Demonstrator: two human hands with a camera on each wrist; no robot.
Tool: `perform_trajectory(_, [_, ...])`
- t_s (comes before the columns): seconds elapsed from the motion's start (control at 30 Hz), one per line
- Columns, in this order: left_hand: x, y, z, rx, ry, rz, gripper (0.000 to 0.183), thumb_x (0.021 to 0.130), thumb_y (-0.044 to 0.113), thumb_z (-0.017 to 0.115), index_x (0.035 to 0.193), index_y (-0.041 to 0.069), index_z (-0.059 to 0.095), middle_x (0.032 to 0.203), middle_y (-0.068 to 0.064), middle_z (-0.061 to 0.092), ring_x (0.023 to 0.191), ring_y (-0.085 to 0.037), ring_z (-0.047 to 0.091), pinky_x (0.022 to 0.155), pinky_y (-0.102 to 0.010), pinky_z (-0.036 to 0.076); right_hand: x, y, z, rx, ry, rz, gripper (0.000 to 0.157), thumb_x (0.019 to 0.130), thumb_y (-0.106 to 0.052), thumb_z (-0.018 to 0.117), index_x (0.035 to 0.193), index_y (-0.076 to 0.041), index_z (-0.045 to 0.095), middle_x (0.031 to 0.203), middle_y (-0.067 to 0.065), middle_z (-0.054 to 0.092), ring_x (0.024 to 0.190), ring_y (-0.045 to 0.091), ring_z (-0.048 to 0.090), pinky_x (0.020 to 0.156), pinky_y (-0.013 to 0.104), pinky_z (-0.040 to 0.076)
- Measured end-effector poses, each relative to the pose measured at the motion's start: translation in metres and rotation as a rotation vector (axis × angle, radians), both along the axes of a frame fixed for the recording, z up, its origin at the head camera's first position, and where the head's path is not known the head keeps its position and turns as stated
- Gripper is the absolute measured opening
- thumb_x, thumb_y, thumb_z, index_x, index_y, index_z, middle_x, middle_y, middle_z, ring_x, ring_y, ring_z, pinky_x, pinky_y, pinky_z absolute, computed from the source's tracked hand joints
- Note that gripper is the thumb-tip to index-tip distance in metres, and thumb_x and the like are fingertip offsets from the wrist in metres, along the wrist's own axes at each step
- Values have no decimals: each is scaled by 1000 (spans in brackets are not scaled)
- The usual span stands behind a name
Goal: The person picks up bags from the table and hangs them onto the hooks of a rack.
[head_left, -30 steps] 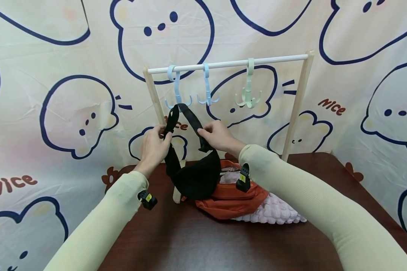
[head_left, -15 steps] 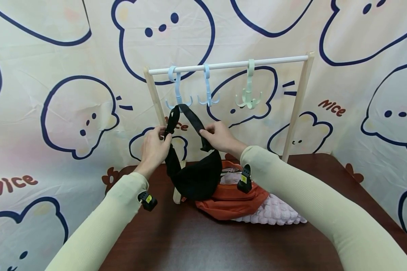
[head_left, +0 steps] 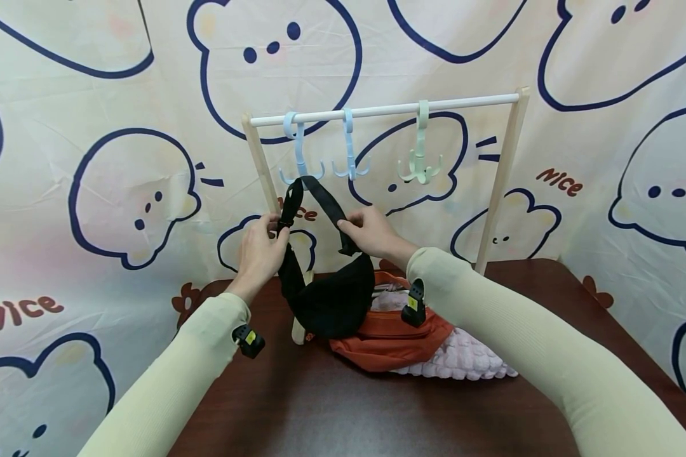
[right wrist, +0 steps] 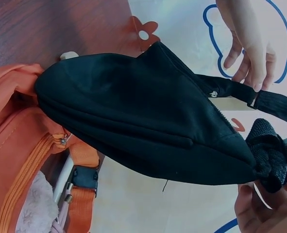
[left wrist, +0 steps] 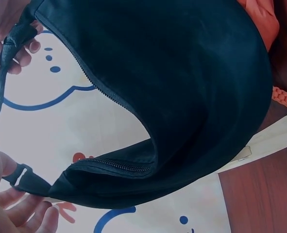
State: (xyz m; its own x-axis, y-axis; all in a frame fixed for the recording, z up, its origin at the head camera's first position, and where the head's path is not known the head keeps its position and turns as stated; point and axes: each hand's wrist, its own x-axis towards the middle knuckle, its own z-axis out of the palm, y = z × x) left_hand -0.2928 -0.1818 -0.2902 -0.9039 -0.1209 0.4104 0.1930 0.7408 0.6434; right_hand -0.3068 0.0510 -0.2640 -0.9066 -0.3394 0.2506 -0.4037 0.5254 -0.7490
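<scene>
A black zippered crossbody bag [head_left: 337,301] hangs from its strap [head_left: 327,202] just over the table. The strap's top loop overlaps the lower prongs of the left blue hook [head_left: 299,149] in the head view. My left hand [head_left: 262,251] pinches the strap near its buckle, also seen in the left wrist view with the fingers [left wrist: 22,208] around that spot. With thumb and fingers, my right hand [head_left: 374,235] holds the strap's other side, close to the bag's upper corner. The right wrist view shows bunched webbing [right wrist: 268,155] between the right hand's fingers. The zipper [left wrist: 111,97] faces upward.
A wooden rack with a white bar [head_left: 469,101] carries another blue hook [head_left: 350,149] and a green hook [head_left: 420,152]. Behind the black bag, an orange bag [head_left: 400,339] lies on a pink bubbly-textured item [head_left: 469,357]. The dark table [head_left: 354,412] meets a printed cloth backdrop.
</scene>
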Motion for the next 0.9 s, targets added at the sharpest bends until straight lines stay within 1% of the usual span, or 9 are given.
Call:
perform_trajectory(0.2, [0, -1, -2, 2, -1, -3, 38, 102, 30, 54, 136, 13, 59, 128, -15, 66, 115, -33, 62, 91, -51, 50, 1, 3, -1, -10, 1, 7, 31, 106, -24, 53, 104, 0, 73, 94, 12, 68, 83, 21, 57, 76, 30, 47])
perform_trajectory(0.37, [0, -1, -2, 4, -3, -3, 38, 102, 30, 53, 136, 13, 58, 129, -14, 66, 117, -34, 62, 93, -52, 50, 1, 6, -2, -15, -20, -4, 31, 105, -26, 54, 113, -2, 73, 105, 14, 70, 90, 22, 59, 83, 33, 50])
perform_trajectory(0.47, [0, -2, -3, 7, -7, -1, 37, 102, 31, 53, 135, 14, 59, 130, -14, 66, 118, -34, 62, 94, -52, 49, 0, 7, -3, -13, -24, -5, 31, 105, -26, 54, 116, -3, 72, 110, 14, 69, 94, 23, 59, 85, 35, 51])
perform_trajectory(0.7, [-1, -3, -5, 10, -12, 8, 36, 102, 31, 53, 133, 14, 60, 129, -13, 67, 116, -32, 63, 94, -51, 49, -1, 10, -5, -14, -36, -9, 32, 105, -28, 54, 119, -4, 71, 114, 13, 67, 98, 24, 60, 88, 37, 52])
perform_trajectory(0.9, [-1, -6, -7, 14, -16, 3, 39, 102, 31, 53, 136, 13, 58, 130, -11, 67, 117, -32, 63, 95, -50, 50, 0, 12, -7, -17, -50, -12, 33, 105, -30, 54, 122, -5, 69, 117, 13, 68, 101, 25, 61, 93, 41, 53])
